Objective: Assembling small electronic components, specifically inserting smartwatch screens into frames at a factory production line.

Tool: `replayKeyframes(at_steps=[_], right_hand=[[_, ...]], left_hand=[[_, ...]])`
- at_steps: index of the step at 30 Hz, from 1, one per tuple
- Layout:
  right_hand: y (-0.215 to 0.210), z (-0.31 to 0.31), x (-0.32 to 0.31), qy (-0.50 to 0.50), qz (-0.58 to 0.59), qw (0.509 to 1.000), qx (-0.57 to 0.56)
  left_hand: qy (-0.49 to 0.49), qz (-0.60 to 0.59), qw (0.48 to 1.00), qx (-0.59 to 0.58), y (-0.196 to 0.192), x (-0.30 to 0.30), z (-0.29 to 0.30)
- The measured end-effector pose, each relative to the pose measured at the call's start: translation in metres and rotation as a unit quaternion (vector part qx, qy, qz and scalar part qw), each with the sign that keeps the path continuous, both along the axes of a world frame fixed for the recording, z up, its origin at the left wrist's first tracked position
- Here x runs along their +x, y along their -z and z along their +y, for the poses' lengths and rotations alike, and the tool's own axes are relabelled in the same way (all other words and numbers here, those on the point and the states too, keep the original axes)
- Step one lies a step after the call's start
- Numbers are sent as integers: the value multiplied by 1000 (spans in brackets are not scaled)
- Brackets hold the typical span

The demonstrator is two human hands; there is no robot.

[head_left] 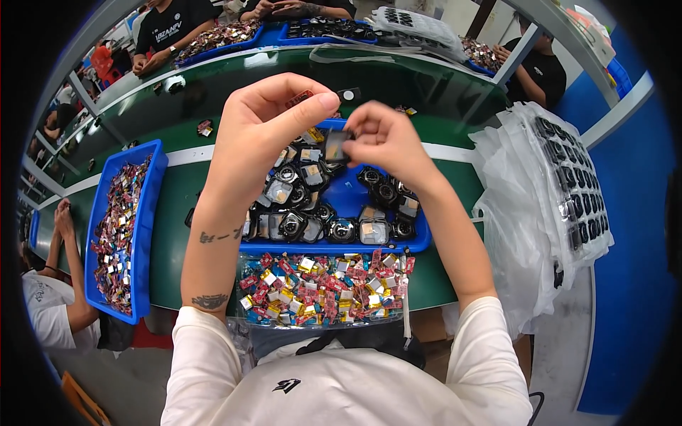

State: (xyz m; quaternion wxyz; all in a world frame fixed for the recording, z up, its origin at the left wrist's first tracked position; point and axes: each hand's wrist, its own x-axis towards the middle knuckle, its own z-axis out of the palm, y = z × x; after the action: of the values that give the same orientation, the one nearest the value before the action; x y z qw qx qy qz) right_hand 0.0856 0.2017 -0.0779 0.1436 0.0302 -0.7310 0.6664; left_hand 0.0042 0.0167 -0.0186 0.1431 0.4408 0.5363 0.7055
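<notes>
My left hand [261, 117] is raised above the bench, its thumb and fingers closed on a small red circuit board [301, 98]. Beside it, my slightly blurred right hand [387, 145] pinches a black watch case [337, 146] with a greyish, see-through face. Both hands are over a blue tray [408, 246] of black watch cases, some showing round backs and others pale square faces. Against the bench's near edge, in front of me, lies a clear plastic tray or bag heaped with red circuit boards and silver-and-yellow battery cells [330, 291].
A long blue bin [153, 234] of similar boards stands on the left of the green bench [185, 184]. Stacked plastic trays of black parts [579, 188], with white wrapping, rise at the right. Co-workers sit across and to the left; grey metal posts [618, 117] frame the bench.
</notes>
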Motion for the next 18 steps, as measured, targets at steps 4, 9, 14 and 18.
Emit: replayKeyframes(at_steps=[4,9,14,18], right_hand=[[-23,-4,10,75,45,993,-83],[-29,6,17,102,78,992,5],[-39,-4,24,92,77,992,-42],[-38,-8,25,97,82,992,-19]], left_hand=[[-23,18,999,13,3,3,5],[-18,36,999,-6,4,8,9],[-53,95,994,-13,6,10,11],[-66,106,992,-27,8,11,13]])
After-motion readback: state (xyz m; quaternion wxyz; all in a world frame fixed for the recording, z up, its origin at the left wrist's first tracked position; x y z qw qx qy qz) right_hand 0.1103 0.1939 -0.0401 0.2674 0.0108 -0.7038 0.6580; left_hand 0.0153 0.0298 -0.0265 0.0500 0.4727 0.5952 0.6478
